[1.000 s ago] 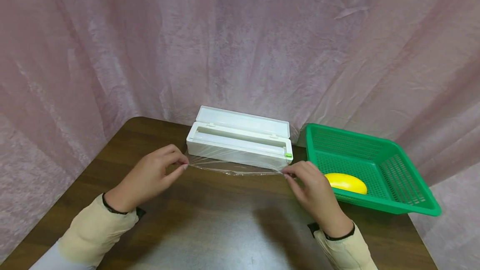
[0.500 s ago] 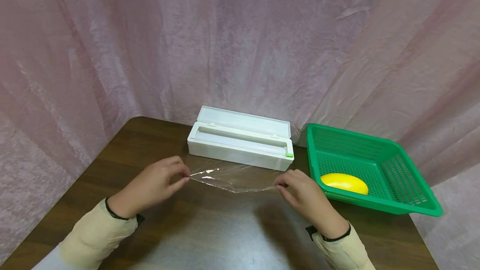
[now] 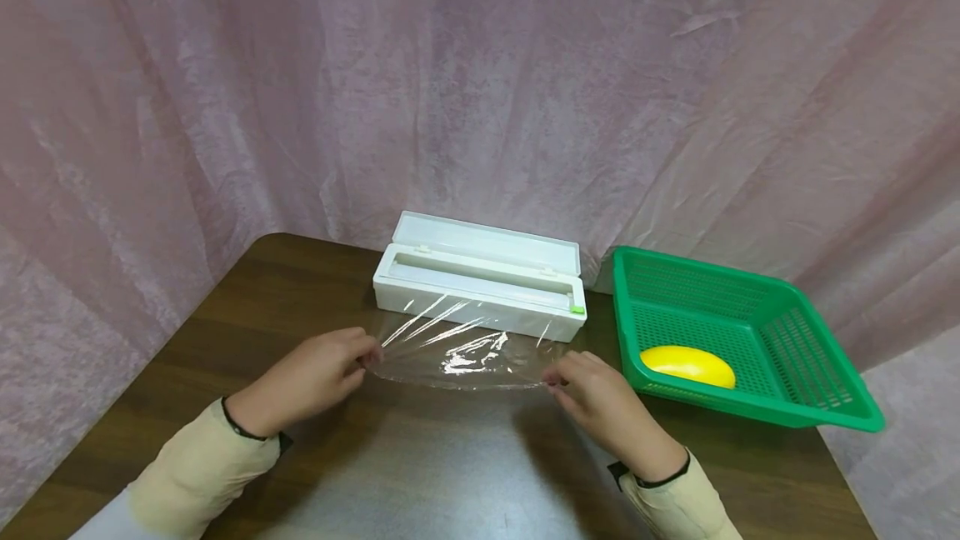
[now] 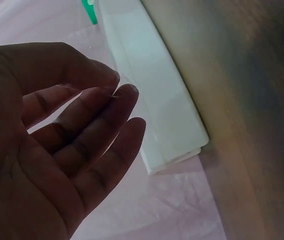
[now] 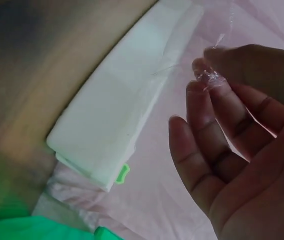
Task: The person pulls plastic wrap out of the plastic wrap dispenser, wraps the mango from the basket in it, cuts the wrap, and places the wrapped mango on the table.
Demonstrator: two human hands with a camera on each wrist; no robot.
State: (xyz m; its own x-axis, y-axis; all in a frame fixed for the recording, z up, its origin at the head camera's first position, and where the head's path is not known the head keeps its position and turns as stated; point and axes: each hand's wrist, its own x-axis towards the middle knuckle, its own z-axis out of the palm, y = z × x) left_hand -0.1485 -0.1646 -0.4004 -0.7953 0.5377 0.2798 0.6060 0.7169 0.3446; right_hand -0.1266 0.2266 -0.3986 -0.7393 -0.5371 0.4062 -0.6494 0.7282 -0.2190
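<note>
A clear sheet of plastic wrap (image 3: pixel 472 361) stretches from the white wrap dispenser box (image 3: pixel 480 307) toward the person, with bright glints across it. My left hand (image 3: pixel 311 377) pinches the sheet's left front corner between thumb and fingers. At the right front corner, my right hand (image 3: pixel 603 407) pinches the film; a crumpled bit of plastic wrap (image 5: pixel 211 78) shows at those fingertips in the right wrist view. The dispenser's lid (image 3: pixel 487 242) stands open at the back, and a pale roll (image 3: pixel 480 283) lies inside. A green slider (image 3: pixel 577 309) sits at the box's right end.
To the right stands a green plastic basket (image 3: pixel 750 340) holding a smooth yellow oblong object (image 3: pixel 688 366). The dark wooden table (image 3: pixel 420 473) has a rounded far left corner. Pink curtains (image 3: pixel 480 90) hang right behind the table's back edge.
Both hands have drawn the plastic wrap toward the person, and more film now spans between box and hands. The right hand also shifted slightly left. Box and basket stay in place.
</note>
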